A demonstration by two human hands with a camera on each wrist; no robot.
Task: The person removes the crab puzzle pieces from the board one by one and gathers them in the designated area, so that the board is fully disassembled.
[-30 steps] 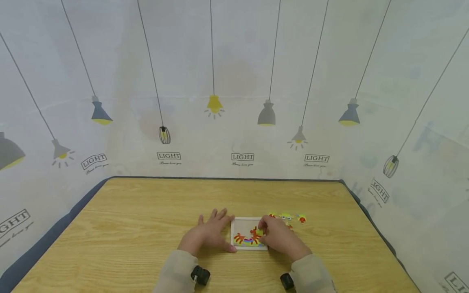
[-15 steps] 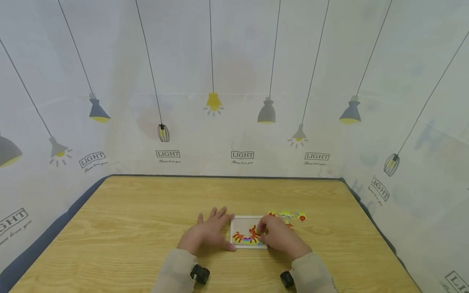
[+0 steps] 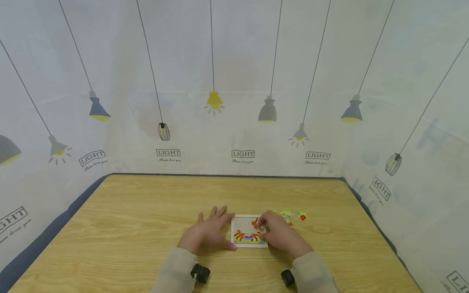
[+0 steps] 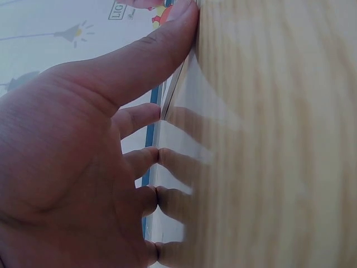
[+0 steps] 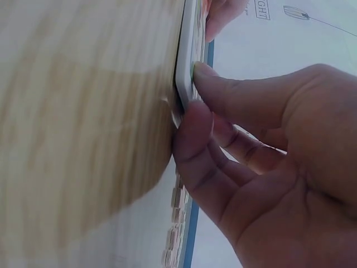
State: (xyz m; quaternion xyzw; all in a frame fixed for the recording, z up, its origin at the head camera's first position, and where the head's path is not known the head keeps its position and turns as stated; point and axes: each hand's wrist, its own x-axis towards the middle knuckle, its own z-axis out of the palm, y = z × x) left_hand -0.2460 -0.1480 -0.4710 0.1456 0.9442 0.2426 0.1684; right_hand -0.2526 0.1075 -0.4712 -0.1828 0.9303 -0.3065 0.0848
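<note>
At 1 wht frame: 2 hands

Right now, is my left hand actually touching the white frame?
Touching. The head view shows the left hand with its fingers at the left corners of the white frame; the left wrist view shows them meeting its edge.

Left sleeve and right sleeve: pale beige, wrist-length. Left wrist camera and right wrist camera: black, compact, blocky.
</note>
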